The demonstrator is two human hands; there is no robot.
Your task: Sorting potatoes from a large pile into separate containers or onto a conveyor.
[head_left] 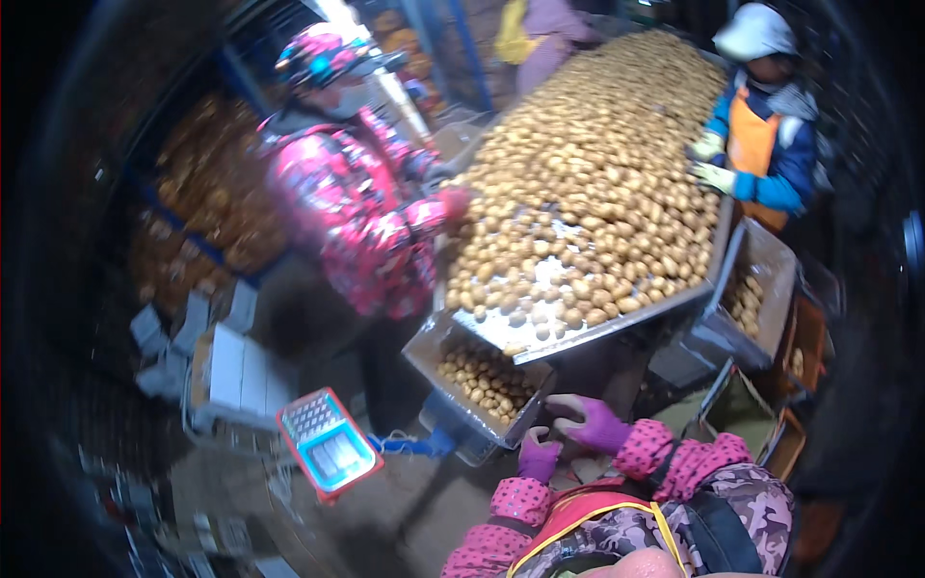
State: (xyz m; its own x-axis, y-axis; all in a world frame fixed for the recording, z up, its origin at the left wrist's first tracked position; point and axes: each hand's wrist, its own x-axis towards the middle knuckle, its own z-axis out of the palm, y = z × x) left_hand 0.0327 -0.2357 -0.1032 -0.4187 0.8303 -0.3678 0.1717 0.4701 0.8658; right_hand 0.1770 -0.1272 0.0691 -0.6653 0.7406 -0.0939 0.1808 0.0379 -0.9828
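Note:
My left hand (538, 455), in a purple glove, is low in the view, just beside the near corner of a plastic crate (473, 415) that holds potatoes (488, 383). My right hand (589, 423), gloved alike, is a little further right with its fingers stretched towards the same crate's rim. Nothing shows in the right hand; whether the left one holds anything I cannot tell. Beyond the crate, a metal-edged sorting table (614, 321) is heaped with potatoes (614, 180), thinner at its near end.
A co-worker in a pink jacket (361, 209) stands left of the table; another with an orange apron (751, 137) is at its right. A weighing scale with a red frame (331, 444) is at lower left. Another potato crate (751, 289) and open bins (741, 415) stand right.

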